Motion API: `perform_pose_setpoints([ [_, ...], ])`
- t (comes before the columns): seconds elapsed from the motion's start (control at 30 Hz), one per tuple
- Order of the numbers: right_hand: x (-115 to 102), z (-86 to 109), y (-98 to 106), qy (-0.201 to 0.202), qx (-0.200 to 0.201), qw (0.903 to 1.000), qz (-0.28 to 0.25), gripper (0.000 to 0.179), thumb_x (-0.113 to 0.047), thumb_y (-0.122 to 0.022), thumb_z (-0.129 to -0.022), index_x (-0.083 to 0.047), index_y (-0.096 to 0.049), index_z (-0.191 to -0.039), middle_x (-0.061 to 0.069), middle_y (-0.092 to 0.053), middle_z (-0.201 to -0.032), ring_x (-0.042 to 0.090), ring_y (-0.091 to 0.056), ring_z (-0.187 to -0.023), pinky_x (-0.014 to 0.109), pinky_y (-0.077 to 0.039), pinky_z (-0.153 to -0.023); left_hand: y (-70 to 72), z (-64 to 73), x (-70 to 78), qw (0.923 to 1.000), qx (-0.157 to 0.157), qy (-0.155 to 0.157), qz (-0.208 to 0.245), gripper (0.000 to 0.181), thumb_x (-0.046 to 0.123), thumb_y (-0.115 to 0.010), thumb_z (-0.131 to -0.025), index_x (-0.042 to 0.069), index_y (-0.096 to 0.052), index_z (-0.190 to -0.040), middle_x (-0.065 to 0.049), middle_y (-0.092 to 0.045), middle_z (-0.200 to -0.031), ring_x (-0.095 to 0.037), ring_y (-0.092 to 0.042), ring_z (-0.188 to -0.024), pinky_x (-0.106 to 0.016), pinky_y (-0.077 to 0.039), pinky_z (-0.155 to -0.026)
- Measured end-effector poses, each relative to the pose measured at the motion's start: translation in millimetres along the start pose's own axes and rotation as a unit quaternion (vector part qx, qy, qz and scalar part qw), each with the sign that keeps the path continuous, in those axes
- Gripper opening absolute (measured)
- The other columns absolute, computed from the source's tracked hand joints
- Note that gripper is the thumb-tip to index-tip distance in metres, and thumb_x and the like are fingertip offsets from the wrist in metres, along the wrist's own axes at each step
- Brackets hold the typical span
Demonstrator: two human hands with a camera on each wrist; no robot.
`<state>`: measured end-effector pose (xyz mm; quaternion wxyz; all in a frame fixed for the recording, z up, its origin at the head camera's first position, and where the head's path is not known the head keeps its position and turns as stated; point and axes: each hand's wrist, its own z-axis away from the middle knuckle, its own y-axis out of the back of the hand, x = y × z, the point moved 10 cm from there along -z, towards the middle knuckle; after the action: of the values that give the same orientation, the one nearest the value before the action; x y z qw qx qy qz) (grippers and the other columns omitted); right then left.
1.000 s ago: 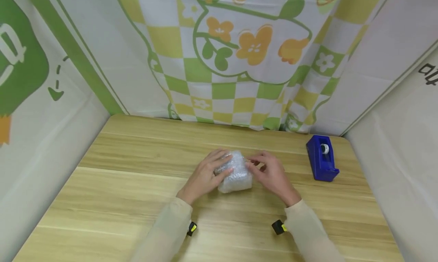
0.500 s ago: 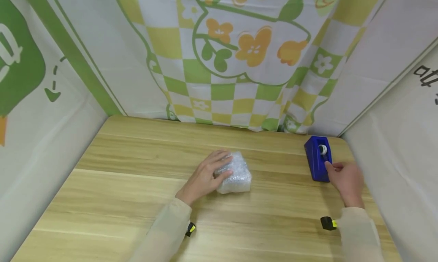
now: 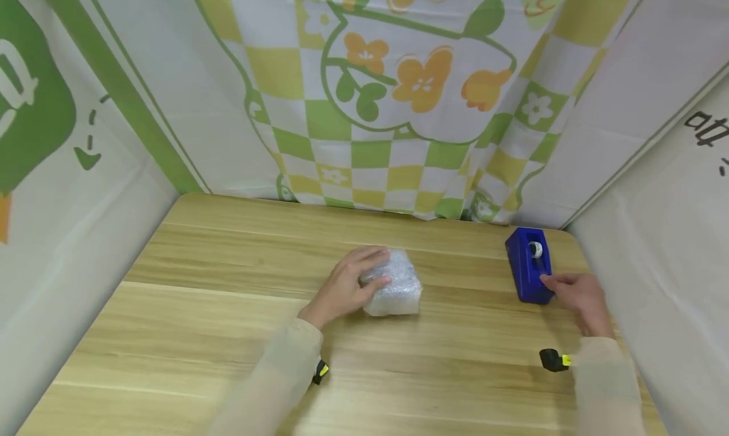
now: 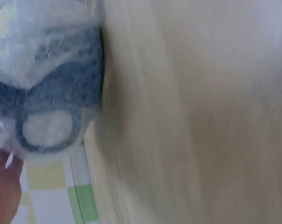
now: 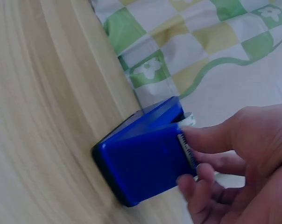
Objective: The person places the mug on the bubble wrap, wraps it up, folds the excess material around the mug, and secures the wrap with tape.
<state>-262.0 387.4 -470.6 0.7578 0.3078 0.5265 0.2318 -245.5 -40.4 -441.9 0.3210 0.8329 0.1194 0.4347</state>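
Observation:
A bubble-wrapped mug sits on the wooden table. Through the clear wrap, the left wrist view shows the mug's dark body and looped handle. My left hand holds it from the left, fingers across the top and thumb along the near side. At the right, a blue tape dispenser carries a small roll. My right hand is at its front end, thumb and index finger pinching the tape by the toothed cutter. The tape's end is hidden by the fingers.
The wooden table meets a checked, flower-printed curtain at the back. White fabric walls stand at the sides, the right one close to the dispenser. A small black wrist camera hangs by the right sleeve.
My right hand has left the wrapped mug and moved right to the tape dispenser, where its fingertips have shifted slightly down the front. My left hand stays on the mug, which has turned a little.

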Motion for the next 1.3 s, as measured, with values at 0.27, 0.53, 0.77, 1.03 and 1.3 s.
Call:
perform_pose_setpoints([
  [0.27, -2.8, 5.5, 11.0, 0.005, 0.114, 0.9934, 0.016, 0.042, -0.031, -0.072, -0.094, 0.008, -0.074, -0.110, 0.029, -0.068, -0.117, 0.043, -0.062, -0.107, 0.033, -0.049, -0.068, 3.1, 2.5, 5.4, 0.9956, 0.083, 0.029, -0.032, 0.049, 0.034, -0.075, -0.093, 0.003, -0.067, -0.131, -0.013, -0.062, -0.138, -0.032, -0.053, -0.131, -0.051, -0.040, -0.112],
  [0.53, -10.9, 6.2, 13.5, -0.020, 0.093, 0.9944, 0.047, 0.048, -0.036, -0.062, -0.099, 0.007, -0.072, -0.116, 0.030, -0.067, -0.119, 0.048, -0.062, -0.106, 0.042, -0.053, -0.069, 4.8, 4.2, 6.1, 0.9937, 0.101, 0.028, -0.039, 0.048, 0.034, -0.076, -0.091, 0.004, -0.069, -0.129, -0.013, -0.063, -0.136, -0.032, -0.055, -0.129, -0.053, -0.041, -0.110],
  [0.77, -12.0, 6.3, 11.1, -0.041, 0.066, 0.9965, -0.030, 0.051, -0.029, -0.056, -0.100, 0.017, -0.063, -0.120, 0.026, -0.068, -0.108, 0.024, -0.069, -0.081, 0.030, -0.055, -0.066, 4.1, 5.7, 4.8, 0.9937, 0.102, 0.029, -0.036, 0.049, 0.034, -0.075, -0.092, 0.004, -0.068, -0.130, -0.013, -0.063, -0.137, -0.031, -0.054, -0.130, -0.054, -0.040, -0.110],
  [1.03, 1.8, 14.9, 6.0, -0.067, 0.096, 0.9653, -0.234, 0.032, -0.012, -0.049, -0.100, 0.014, -0.058, -0.116, 0.000, -0.063, -0.080, 0.008, -0.067, -0.067, 0.022, -0.060, -0.068, 2.6, 6.0, 3.2, 0.9934, 0.107, 0.034, -0.023, 0.049, 0.034, -0.076, -0.092, 0.004, -0.068, -0.130, -0.012, -0.062, -0.137, -0.030, -0.053, -0.130, -0.055, -0.039, -0.111],
  [1.3, 9.8, 33.5, -3.3, -0.068, 0.117, 0.8851, -0.445, 0.013, -0.003, -0.033, -0.101, 0.000, -0.044, -0.107, 0.016, -0.054, -0.106, 0.011, -0.072, -0.073, 0.024, -0.059, -0.081, 2.1, 6.0, 2.6, 0.9934, 0.107, 0.040, -0.012, 0.050, 0.033, -0.076, -0.092, 0.004, -0.067, -0.131, -0.011, -0.062, -0.138, -0.030, -0.052, -0.131, -0.054, -0.037, -0.112],
])
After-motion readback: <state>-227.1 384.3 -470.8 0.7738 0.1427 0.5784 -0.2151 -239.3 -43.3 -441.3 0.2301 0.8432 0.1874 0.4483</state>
